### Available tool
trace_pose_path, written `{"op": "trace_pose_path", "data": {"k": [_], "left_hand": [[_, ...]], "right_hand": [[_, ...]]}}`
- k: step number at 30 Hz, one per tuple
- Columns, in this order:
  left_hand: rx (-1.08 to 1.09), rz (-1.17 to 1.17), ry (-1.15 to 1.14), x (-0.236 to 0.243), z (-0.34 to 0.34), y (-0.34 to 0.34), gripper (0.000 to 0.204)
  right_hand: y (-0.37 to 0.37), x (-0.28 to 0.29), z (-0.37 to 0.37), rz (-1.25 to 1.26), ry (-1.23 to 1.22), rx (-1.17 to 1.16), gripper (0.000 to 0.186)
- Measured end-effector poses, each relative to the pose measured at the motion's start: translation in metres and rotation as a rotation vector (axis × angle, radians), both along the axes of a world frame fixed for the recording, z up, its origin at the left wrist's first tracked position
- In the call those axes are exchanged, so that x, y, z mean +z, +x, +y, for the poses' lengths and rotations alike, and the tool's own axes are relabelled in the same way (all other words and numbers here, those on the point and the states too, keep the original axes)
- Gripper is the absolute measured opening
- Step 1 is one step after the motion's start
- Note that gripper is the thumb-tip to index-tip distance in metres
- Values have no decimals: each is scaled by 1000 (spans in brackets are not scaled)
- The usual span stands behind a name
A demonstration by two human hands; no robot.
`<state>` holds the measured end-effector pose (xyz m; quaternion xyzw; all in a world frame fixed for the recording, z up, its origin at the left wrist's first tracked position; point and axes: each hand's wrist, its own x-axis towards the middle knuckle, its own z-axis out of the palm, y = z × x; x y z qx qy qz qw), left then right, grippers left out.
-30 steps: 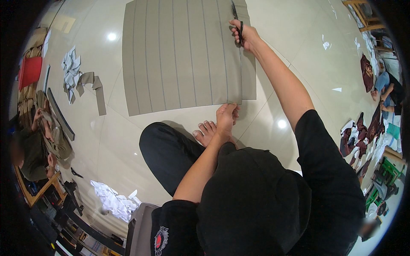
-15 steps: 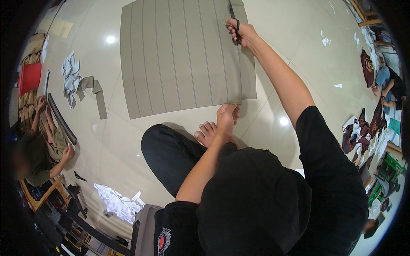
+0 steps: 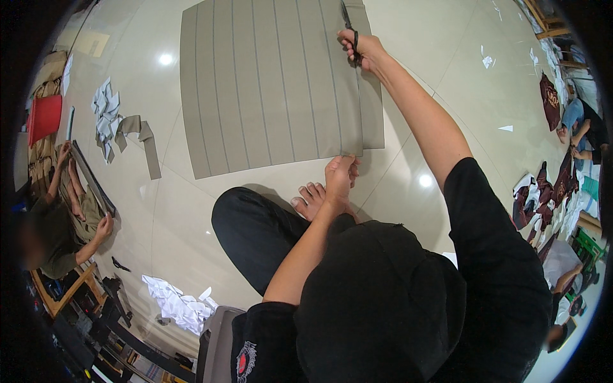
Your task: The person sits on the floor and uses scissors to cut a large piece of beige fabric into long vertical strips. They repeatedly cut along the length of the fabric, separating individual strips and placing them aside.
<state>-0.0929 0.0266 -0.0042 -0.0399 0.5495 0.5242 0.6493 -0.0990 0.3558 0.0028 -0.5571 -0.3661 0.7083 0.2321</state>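
A khaki-grey sheet of fabric (image 3: 255, 83) lies on the floor, marked with several dark parallel lines. Along its right side, another layer of the same fabric (image 3: 373, 121) shows past the edge. My right hand (image 3: 365, 50) is closed around the black handles of a pair of scissors (image 3: 347, 18), which points away at the far right of the sheet. How far apart its blades are, I cannot tell. My left hand (image 3: 340, 175) pinches the near edge of the fabric close to its right corner, just past my bare foot (image 3: 310, 199).
Grey-green fabric strips (image 3: 135, 131) lie left of the sheet. White scraps (image 3: 175, 303) and black scissors (image 3: 119, 264) rest on the floor at lower left. A person (image 3: 54, 236) handles cloth at the left; others (image 3: 584, 131) sit at the right among dark red pieces (image 3: 530, 198).
My hands, the scissors and the sheet have hardly moved. At the left, the other person's cloth has shifted slightly. At the far right, a person's arm and a pale cloth have come into sight.
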Motion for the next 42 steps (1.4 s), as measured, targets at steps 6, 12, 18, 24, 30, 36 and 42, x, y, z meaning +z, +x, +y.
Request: {"op": "trace_pose_path", "data": {"k": [6,12,18,24,30,36,42], "left_hand": [[15,-12,-8,1,1,0,21],[24,-22,1,-2,-1,1,22],[22,-38,17,-6,-2,1,21],[35,-22,18,-6,-2,2,24],[20,-22,19,-5,-2,1,22],[23,-28,18,-7,-2,0,22],[32,-15,22,-10,-2,1,25]], "right_hand": [[-1,2,11,19,-1,-21,30],[-5,2,19,30,-20,-11,30],[-7,-2,24,46,-17,-9,29],[-8,-1,24,47,-9,0,28],[-7,-3,24,37,32,34,28],[-7,-5,25,44,29,32,28],[-11,-3,35,55,-8,12,28]]}}
